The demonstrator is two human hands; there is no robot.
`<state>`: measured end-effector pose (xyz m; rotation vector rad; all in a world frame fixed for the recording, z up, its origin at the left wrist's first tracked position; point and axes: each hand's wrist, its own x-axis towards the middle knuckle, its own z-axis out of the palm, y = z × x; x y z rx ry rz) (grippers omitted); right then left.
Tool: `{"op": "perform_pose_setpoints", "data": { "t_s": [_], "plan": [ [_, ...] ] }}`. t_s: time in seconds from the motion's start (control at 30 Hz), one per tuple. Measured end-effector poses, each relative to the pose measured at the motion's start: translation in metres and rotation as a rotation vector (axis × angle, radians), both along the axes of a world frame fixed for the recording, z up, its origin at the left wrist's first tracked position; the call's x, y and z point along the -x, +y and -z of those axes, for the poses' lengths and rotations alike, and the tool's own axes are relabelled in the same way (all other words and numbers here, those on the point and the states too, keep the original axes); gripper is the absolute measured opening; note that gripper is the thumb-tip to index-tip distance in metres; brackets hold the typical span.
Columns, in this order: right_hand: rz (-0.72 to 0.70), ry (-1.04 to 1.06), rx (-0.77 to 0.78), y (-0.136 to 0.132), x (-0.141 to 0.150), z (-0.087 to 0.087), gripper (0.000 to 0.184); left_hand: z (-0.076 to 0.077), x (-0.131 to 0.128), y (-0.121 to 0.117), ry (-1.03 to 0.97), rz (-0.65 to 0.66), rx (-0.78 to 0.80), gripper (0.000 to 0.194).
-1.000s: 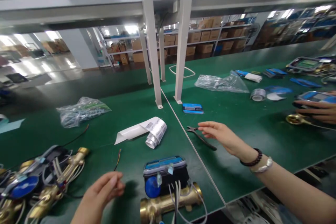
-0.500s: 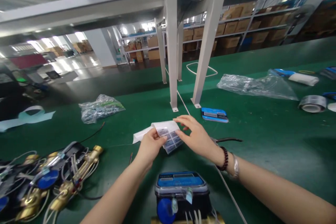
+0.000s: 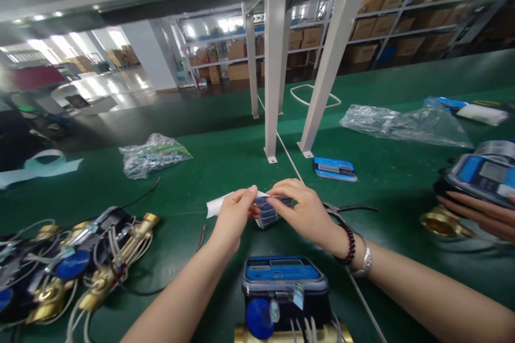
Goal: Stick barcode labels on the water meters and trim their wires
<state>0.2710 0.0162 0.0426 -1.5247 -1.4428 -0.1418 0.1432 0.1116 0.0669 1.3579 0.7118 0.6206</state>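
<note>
Label strip point(image 3: 269, 216) sits between the hands, its edge pinched in the nearly closed fingers of left hand point(image 3: 233, 218) and right hand point(image 3: 302, 210); uneven pulling could tear it, and a shifting right wrist could snag the pliers point(image 3: 356, 208) just beside it.

- I see open green bench point(image 3: 225, 158) between the plastic bag point(image 3: 155, 155) and white posts point(image 3: 276, 64).
- Nearer, a blue-topped meter point(image 3: 285, 284) blocks the gap between the forearms point(image 3: 187, 284).

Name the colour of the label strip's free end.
The label strip's free end is white; the head view shows it best.
</note>
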Motion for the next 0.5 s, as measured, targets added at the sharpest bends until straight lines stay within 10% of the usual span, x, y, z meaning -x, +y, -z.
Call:
{"op": "perform_pose_setpoints", "data": {
  "t_s": [0.33,0.5],
  "plan": [
    [-0.062,-0.149,-0.180,-0.012,0.007,-0.006,0.013,-0.008,-0.005,0.003,0.081,-0.100,0.070,0.016],
    [0.042,0.120,-0.267,-0.063,0.015,-0.037,0.005,-0.035,0.022,-0.039,0.167,-0.081,-0.349,0.048]
  ]
}}
